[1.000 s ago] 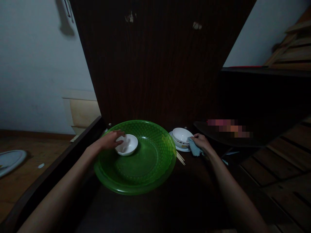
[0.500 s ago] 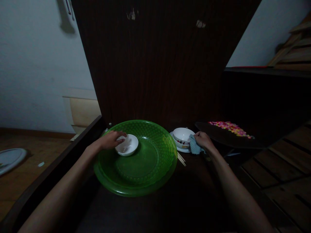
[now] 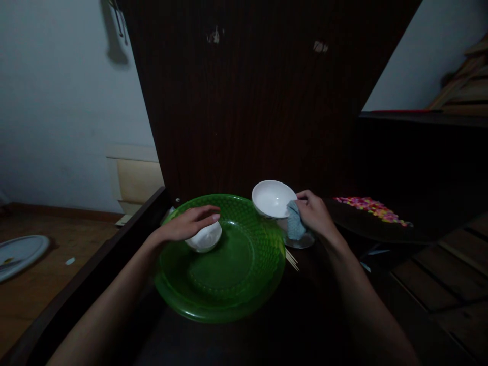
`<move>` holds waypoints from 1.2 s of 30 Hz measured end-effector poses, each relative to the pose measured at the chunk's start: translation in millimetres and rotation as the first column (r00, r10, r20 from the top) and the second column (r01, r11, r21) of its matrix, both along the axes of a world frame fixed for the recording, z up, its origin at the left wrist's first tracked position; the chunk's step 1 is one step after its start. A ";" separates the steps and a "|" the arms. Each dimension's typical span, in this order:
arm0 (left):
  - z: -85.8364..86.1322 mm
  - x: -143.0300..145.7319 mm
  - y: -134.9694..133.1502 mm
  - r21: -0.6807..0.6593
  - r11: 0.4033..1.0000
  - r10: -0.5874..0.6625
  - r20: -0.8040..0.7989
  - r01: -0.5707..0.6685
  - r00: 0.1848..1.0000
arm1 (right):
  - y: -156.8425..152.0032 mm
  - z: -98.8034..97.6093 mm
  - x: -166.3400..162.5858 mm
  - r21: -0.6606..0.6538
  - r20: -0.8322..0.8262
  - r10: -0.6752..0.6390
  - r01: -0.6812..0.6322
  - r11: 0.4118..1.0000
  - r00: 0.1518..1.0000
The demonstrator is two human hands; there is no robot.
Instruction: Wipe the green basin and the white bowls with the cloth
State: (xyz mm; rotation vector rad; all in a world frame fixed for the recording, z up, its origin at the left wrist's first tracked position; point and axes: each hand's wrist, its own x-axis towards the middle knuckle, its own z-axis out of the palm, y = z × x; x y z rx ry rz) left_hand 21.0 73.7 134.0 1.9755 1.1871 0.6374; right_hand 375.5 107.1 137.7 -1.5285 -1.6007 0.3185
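We are seeing the left hand (image 3: pixel 186 227) gripping a small bowl (image 3: pixel 205 238) inside the green basin (image 3: pixel 229 284) at centre; the right hand (image 3: pixel 314 216) is gripping an empty white bowl (image 3: pixel 272 198) and cloth (image 3: pixel 293 226).

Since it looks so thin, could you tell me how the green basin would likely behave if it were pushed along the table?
The green basin looks like thin, see-through plastic, so probably light and easily slid. Its wide rim may flex. The left hand rests on a white bowl inside, adding weight off-centre.

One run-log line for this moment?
left hand: on small bowl in green basin | right hand: holds cloth, lifted white bowl
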 end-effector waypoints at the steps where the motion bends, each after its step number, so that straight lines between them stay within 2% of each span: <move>1: 2.6 4.1 -2.3 -0.067 0.998 0.007 0.074 -0.002 0.997 | -2.5 0.8 -12.5 0.005 -0.027 0.057 -0.057 0.998 0.998; 3: 8.5 10.8 -6.9 -0.220 0.975 0.044 0.227 0.007 0.973 | -7.9 1.7 -37.5 0.017 -0.179 0.227 -0.228 0.974 0.957; 5: 14.6 14.9 -10.9 -0.333 0.943 0.100 0.360 0.028 0.928 | -13.3 2.2 -60.3 0.025 -0.267 0.329 -0.334 0.942 0.906; 8: 21.3 16.5 -13.5 -0.401 0.915 0.165 0.475 0.046 0.864 | -19.4 1.6 -86.6 0.023 -0.307 0.417 -0.431 0.902 0.856; 12: 22.7 13.1 -9.6 -0.470 0.882 0.289 0.492 -0.029 0.821 | -19.5 -2.4 -105.6 -0.003 -0.333 0.470 -0.500 0.866 0.817; 17: 17.9 5.0 -1.6 -0.474 0.877 0.343 0.497 -0.081 0.797 | -8.1 -7.3 -108.8 -0.108 -0.452 0.474 -0.574 0.812 0.756; 22: 17.8 -6.8 0.2 -0.457 0.874 0.396 0.475 -0.165 0.786 | -3.0 -1.8 -96.2 -0.137 -0.642 0.388 -0.598 0.790 0.661; 26: 19.9 -12.7 -0.1 -0.475 0.848 0.455 0.426 -0.235 0.782 | -3.2 1.6 -87.5 -0.162 -0.751 0.322 -0.633 0.757 0.577; 28: 20.2 -13.5 0.3 -0.480 0.843 0.461 0.417 -0.241 0.783 | -1.1 0.4 -86.3 -0.152 -0.775 0.300 -0.625 0.766 0.556; 33: 19.1 -12.2 0.2 -0.455 0.869 0.399 0.410 -0.196 0.820 | 7.5 -4.6 -87.8 -0.090 -0.805 0.259 -0.540 0.837 0.534; 36: 17.0 -10.8 0.1 -0.455 0.873 0.383 0.415 -0.176 0.825 | 8.6 -4.5 -89.9 -0.034 -0.817 0.274 -0.517 0.855 0.507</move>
